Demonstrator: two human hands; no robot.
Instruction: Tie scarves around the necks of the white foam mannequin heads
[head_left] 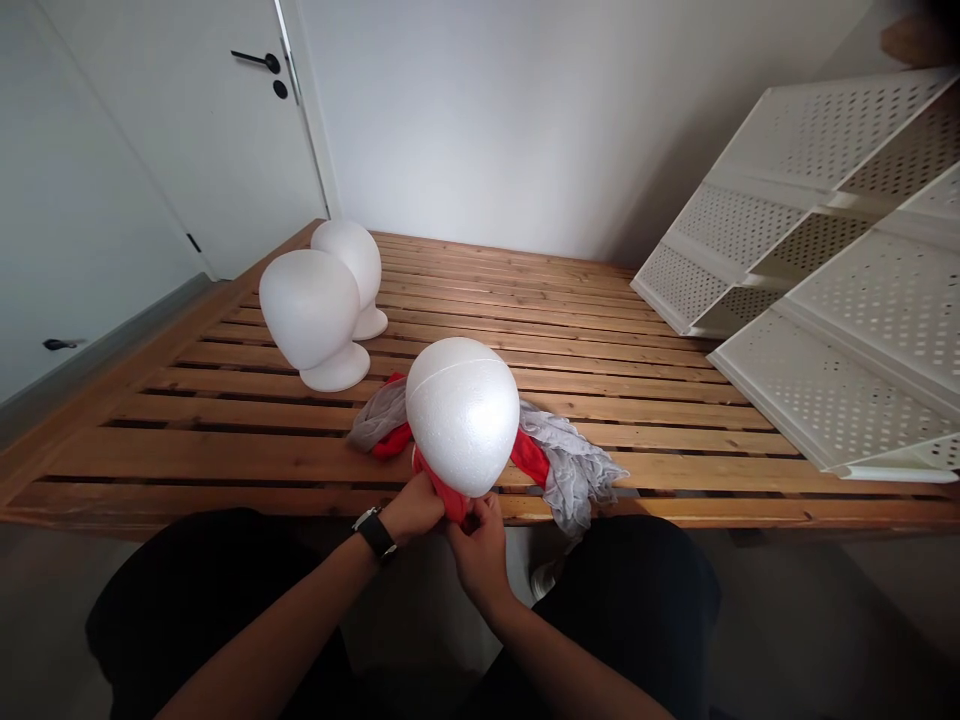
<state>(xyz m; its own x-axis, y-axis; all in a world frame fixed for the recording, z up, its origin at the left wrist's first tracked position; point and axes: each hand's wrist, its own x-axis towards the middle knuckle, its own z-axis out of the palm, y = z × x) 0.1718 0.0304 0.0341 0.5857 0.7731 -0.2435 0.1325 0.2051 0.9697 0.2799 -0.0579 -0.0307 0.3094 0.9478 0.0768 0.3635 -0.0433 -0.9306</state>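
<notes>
A white foam mannequin head (463, 410) stands at the front edge of the slatted wooden platform, right before me. Red cloth (442, 492) wraps round its neck, under the chin. My left hand (415, 507), with a watch on the wrist, is closed on the red cloth at the neck's left side. Closed fingers of my right hand (481, 545) pinch the same cloth just below the chin; the fingertips are partly hidden. Grey ruffled fabric (574, 460) and more red cloth spread out to the right of the head. Another grey and red bunch lies on its left.
Two more white foam heads (311, 310) stand at the left on the wooden slats (480, 265). White perforated racks (847, 330) lean at the right. Behind are a wall and a white door (180, 110) with a black handle. My knees flank the platform's front edge.
</notes>
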